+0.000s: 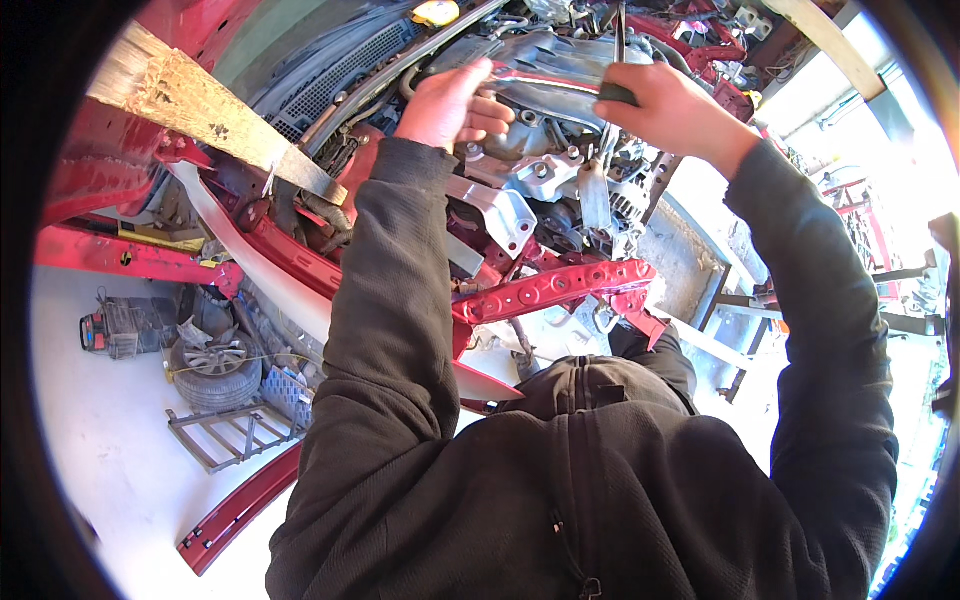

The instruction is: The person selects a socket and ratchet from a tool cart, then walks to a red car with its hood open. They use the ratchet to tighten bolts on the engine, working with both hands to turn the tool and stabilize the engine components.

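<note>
My right hand (pixel 660 105) is closed around the dark handle of a long slim metal tool (pixel 555 82). Its shaft looks shiny with red along it and points left across the engine bay. My left hand (pixel 450 108) is raised by the tool's far end, thumb stretched out beside it and fingers loosely bent and apart; whether the thumb touches the tool is unclear. Below both hands lies the exposed engine (pixel 530 135), with a silver mount bracket (pixel 545 178) bolted on it and another pale metal bracket (pixel 497 212) nearer me.
A wooden beam (pixel 210 110) juts in at upper left. The red front crossmember (pixel 560 290) runs between my body and the engine. On the floor at left are a wheel (pixel 215 372), a metal frame (pixel 235 435) and a red curved panel (pixel 240 512).
</note>
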Motion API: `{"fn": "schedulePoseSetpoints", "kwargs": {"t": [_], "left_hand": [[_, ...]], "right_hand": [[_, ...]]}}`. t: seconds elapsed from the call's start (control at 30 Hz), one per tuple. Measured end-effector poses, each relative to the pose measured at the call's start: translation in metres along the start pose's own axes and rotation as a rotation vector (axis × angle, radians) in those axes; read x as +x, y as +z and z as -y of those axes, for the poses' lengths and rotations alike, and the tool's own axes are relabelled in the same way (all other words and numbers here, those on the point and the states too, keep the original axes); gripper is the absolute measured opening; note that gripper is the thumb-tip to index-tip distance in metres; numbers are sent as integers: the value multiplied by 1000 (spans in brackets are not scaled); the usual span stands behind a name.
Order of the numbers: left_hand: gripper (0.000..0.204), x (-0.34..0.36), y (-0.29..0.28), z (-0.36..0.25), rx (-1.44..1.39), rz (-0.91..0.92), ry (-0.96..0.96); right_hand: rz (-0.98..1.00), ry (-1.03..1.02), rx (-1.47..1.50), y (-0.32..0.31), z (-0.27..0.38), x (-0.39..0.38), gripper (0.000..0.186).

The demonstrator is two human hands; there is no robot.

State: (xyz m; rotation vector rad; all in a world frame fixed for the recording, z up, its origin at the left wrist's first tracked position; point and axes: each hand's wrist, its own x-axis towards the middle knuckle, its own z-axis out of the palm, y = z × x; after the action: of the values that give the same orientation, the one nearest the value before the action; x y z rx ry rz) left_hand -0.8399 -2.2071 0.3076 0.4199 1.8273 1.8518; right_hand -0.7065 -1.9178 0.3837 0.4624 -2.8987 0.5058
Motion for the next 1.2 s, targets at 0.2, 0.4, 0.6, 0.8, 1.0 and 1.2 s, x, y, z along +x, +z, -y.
{"fn": "schedulePoseSetpoints", "kwargs": {"t": [0.2,0.4,0.6,0.8,1.0,1.2], "left_hand": [[43,-6,32,6,1,84,-133],[41,-5,36,11,-56,117,-145],[41,-5,43,14,-145,80,-134],[41,-4,43,17,-165,105,-135],[48,0,43,20,-173,114,-205],[54,1,52,25,-201,13,-241]], "right_hand": [[77,53,-1,-7,-8,-32,27],[83,37,-66,-10,-17,-35,26],[79,-28,0,-20,-23,-33,24],[132,15,-12,-23,-23,-33,24],[201,69,115,-23,-18,-32,29],[238,56,185,-17,47,-49,51]]}}
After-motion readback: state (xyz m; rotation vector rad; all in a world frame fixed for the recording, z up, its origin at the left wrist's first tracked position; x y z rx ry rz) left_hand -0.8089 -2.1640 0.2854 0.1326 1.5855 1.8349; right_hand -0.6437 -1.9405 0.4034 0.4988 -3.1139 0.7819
